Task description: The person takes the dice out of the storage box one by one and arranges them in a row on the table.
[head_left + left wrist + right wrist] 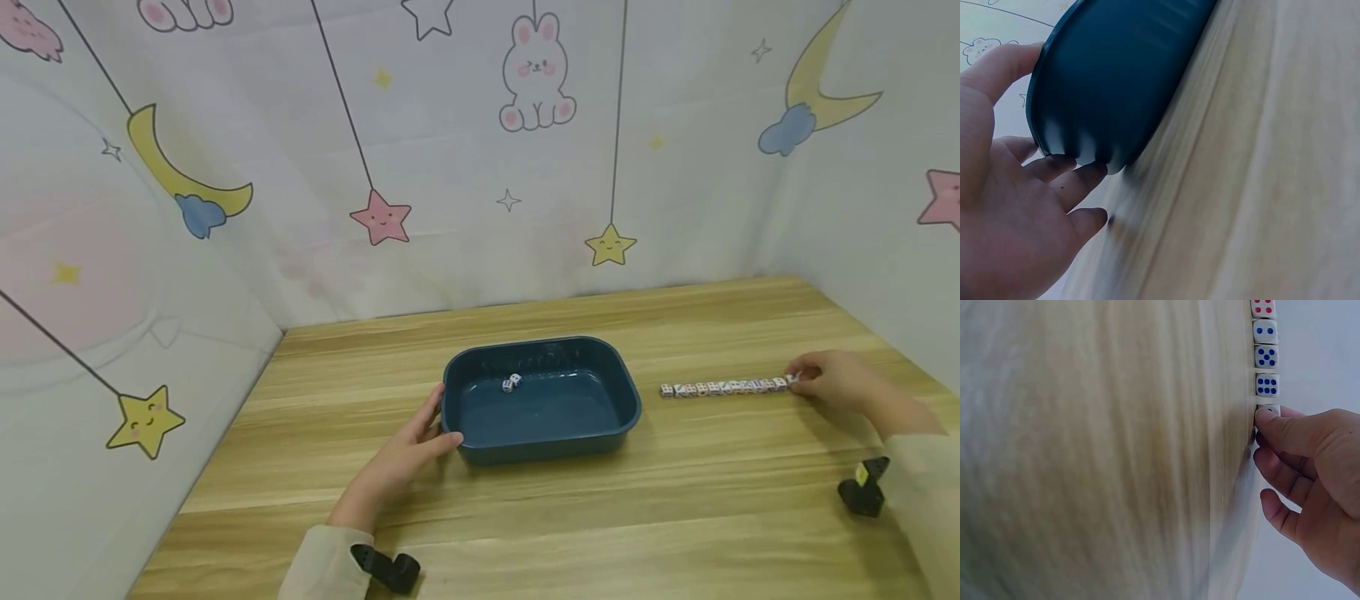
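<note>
My left hand is spread against the left end of a dark blue rectangular basin, its thumb at the rim near the front corner. In the left wrist view, the fingertips touch the basin's outer wall. Two white dice sit together inside, towards the back left. To the right of the basin runs a long straight row of white dice. At the row's right end my right hand pinches the last die between thumb and fingers, partly hiding it.
Everything stands on a wood-grain table. A white cloth printed with stars, moons and a rabbit hangs behind and along both sides. Small black devices are worn at both wrists, over light sleeves.
</note>
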### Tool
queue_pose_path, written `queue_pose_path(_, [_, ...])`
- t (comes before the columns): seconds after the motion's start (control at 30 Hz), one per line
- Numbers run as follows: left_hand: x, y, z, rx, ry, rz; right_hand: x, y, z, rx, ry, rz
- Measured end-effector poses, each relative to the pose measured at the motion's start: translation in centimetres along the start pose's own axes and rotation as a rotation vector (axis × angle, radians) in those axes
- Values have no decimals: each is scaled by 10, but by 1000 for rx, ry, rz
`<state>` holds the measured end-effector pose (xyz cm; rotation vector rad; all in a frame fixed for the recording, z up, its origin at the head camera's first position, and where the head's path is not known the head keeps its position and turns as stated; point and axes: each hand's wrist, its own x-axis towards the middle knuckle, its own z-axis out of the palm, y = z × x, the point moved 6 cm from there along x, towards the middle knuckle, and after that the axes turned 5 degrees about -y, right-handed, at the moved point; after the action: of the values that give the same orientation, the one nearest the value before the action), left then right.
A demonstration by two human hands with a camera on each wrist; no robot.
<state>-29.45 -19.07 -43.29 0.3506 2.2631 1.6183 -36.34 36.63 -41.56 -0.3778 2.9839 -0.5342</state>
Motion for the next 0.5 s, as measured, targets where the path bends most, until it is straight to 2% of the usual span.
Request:
queue_pose_path(0.37, [0,0,0,-9,3,6,-2,-2,2,11,9,-12])
queue_pose_path(0.5, [-1,0,0,-3,6,1,-3,-2,2,21,-21,4])
